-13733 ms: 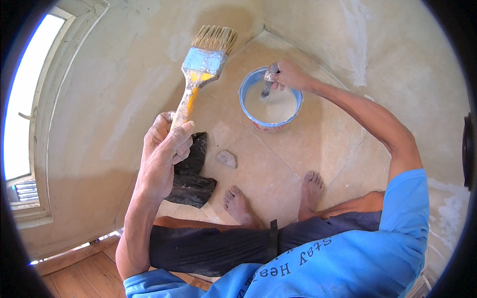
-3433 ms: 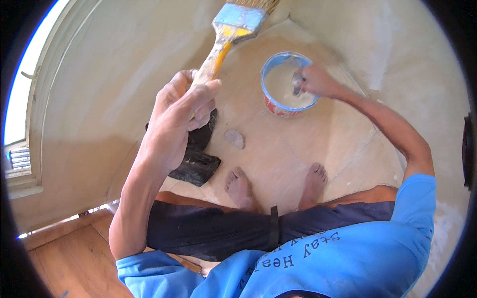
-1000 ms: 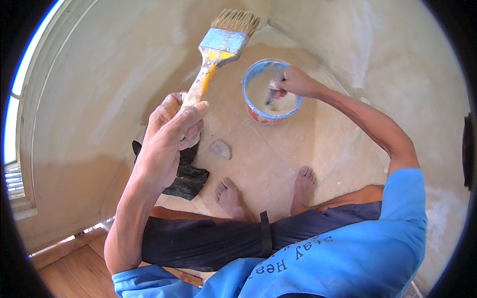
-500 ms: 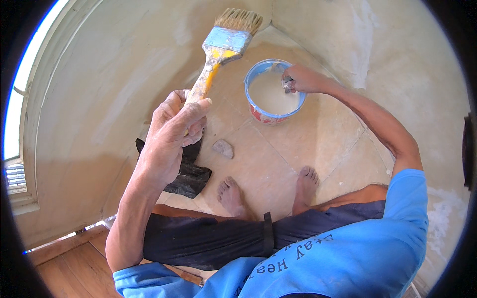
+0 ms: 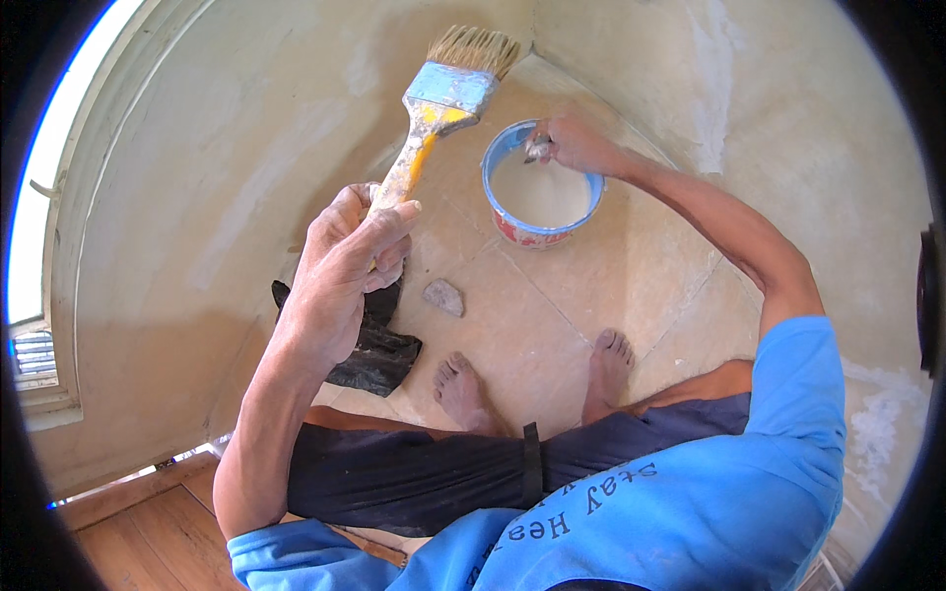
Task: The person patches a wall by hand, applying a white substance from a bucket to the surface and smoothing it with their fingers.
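Note:
Raised in front of me, my left hand (image 5: 345,261) is closed around the handle of a wide paintbrush (image 5: 451,89). Its bristles point up and away, the metal band is smeared light blue, and the yellow handle is spattered white. My right hand (image 5: 583,146) is over the far rim of a blue-rimmed bucket (image 5: 505,222) on the floor. It grips a small, grey, paint-caked tool (image 5: 538,150), whose lower end is hidden. Creamy off-white liquid (image 5: 542,197) fills much of the bucket. White residue coats my left fingers.
Beside my left forearm lies a crumpled black plastic bag (image 5: 374,357) and a grey stone-like lump (image 5: 443,296). My bare feet rest on the tiled floor (image 5: 537,340). Patchy walls (image 5: 236,187) meet in the far corner. A window (image 5: 30,236) and wooden flooring (image 5: 148,537) are at left.
My right hand has moved left and slightly away across the bucket with the grey tool. The brush in my left hand has dipped very slightly.

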A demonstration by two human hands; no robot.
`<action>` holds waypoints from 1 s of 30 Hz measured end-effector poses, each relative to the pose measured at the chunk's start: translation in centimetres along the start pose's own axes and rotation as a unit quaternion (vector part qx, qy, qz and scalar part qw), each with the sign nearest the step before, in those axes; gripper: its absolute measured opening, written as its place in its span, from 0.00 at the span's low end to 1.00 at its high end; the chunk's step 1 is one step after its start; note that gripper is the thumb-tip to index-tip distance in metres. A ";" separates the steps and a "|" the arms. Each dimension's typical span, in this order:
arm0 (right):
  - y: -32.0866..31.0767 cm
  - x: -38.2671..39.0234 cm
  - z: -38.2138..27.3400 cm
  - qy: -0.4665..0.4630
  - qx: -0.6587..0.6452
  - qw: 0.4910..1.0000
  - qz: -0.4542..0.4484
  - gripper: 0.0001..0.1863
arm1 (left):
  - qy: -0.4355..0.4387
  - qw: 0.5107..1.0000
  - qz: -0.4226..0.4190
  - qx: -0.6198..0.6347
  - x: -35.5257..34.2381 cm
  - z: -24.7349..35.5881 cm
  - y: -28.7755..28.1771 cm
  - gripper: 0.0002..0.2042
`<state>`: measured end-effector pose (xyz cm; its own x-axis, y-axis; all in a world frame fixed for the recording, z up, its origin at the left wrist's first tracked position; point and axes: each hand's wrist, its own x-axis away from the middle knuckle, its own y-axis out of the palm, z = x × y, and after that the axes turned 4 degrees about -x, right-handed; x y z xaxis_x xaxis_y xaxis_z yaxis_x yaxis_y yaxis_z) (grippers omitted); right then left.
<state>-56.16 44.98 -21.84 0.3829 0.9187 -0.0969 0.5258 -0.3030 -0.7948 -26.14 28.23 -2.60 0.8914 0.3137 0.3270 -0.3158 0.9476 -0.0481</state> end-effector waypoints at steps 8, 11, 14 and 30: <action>-1.3 2.4 -3.7 0.089 -0.106 0.974 -0.179 0.09 | -0.005 1.000 -0.001 0.006 -0.1 0.1 0.2 0.10; 0.0 0.5 -1.9 0.049 -0.061 0.991 -0.111 0.09 | -0.006 1.000 -0.012 0.009 -0.6 -0.1 0.5 0.10; 1.0 -1.4 -0.6 -0.026 -0.051 0.998 0.009 0.09 | -0.001 1.000 -0.014 0.012 -1.0 0.2 0.8 0.10; 0.1 0.0 -1.6 0.075 -0.113 0.987 -0.088 0.08 | -0.004 1.000 -0.013 0.007 -1.1 -0.1 0.6 0.10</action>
<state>-54.88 44.53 -20.91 0.3689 0.9198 0.1339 0.7439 -0.2058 -0.6358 -27.24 28.43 -3.09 0.8966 0.2883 0.3361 -0.2968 0.9546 -0.0271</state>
